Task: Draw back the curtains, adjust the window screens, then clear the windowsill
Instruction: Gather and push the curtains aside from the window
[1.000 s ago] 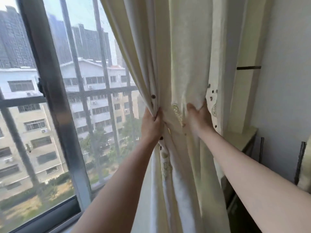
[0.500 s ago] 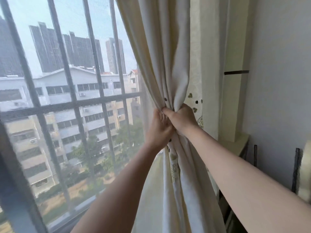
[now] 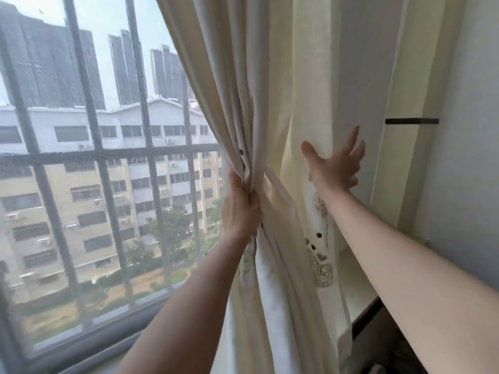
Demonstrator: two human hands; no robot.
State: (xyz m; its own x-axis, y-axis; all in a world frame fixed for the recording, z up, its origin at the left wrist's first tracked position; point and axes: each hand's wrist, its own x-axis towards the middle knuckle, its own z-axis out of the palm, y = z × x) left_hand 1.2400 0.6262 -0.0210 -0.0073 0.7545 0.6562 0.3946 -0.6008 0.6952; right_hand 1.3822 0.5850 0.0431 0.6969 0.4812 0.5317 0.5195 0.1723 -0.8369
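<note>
Left hand (image 3: 241, 209) fingertips inside curtain (image 3: 259, 90) folds

The windowsill (image 3: 113, 344) runs as a pale ledge along the foot of the window frame (image 3: 89, 322), rising from lower left toward the right until it passes behind the gathered cream curtain (image 3: 272, 265). The curtain's folds hang down in front of it; whether they touch it cannot be told. To the right of the curtain a further pale ledge (image 3: 356, 287) shows, with a dark edge (image 3: 367, 317) below it. The visible stretches of both surfaces are bare. Much of the sill is hidden by the person's forearms.
</note>
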